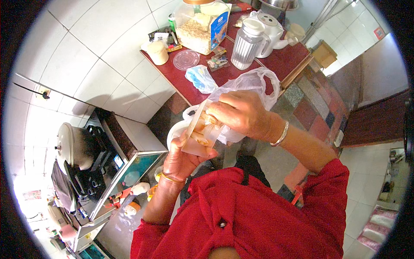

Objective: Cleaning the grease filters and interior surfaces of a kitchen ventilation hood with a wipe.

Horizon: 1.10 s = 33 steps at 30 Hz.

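Note:
My left hand [186,158], with a gold bangle at its wrist, grips a translucent plastic container [215,137] from below and the side. Pale and orange-brown food pieces [199,137] lie inside the tilted container. My right hand [241,113], with a braided silver bracelet, bends its fingers over the container's upper side. Its fingertips touch the food there; whether they pinch a piece is hidden. Behind the right hand spreads a thin white plastic bag [250,81] with loop handles. A white rounded vessel [176,131] shows partly behind the left hand.
A dark red table [223,76] bears a large jar of flakes [195,34], a ribbed water jug [244,48], a white kettle [271,29], a clear lid [186,59] and a blue-white packet [201,77]. At left, a pot [72,145] stands on a black stove [103,165].

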Available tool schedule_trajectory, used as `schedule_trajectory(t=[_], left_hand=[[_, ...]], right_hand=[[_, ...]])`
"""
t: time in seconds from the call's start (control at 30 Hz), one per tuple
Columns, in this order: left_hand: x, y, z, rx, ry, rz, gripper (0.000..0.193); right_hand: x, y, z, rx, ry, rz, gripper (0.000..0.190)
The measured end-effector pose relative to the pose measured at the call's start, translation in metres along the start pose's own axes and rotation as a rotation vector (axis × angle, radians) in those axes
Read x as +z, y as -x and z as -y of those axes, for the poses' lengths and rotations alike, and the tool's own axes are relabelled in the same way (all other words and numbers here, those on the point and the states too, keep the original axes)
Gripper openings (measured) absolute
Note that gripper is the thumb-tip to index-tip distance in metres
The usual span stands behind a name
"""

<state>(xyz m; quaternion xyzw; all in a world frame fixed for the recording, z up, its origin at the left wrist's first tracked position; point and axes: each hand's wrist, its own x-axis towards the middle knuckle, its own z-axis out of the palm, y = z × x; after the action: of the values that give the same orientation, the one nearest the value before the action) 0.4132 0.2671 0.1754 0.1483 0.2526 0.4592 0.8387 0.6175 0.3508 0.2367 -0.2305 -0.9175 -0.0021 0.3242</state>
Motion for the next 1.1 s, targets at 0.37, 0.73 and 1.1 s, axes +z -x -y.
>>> schedule_trajectory(t=[0.37,0.73,1.1], left_hand=[[0.001,-0.009,-0.003,-0.004,0.023,-0.009,0.077],[-0.003,-0.014,0.007,0.025,-0.025,-0.038,0.074],[0.011,-0.023,-0.002,-0.024,0.053,-0.086,0.069]], right_hand=[[-0.023,0.0,0.002,0.103,-0.065,0.247,0.014],[0.002,0.024,-0.002,0.381,-0.216,0.424,0.013],[-0.011,0.016,0.028,0.371,-0.239,-0.059,0.012]])
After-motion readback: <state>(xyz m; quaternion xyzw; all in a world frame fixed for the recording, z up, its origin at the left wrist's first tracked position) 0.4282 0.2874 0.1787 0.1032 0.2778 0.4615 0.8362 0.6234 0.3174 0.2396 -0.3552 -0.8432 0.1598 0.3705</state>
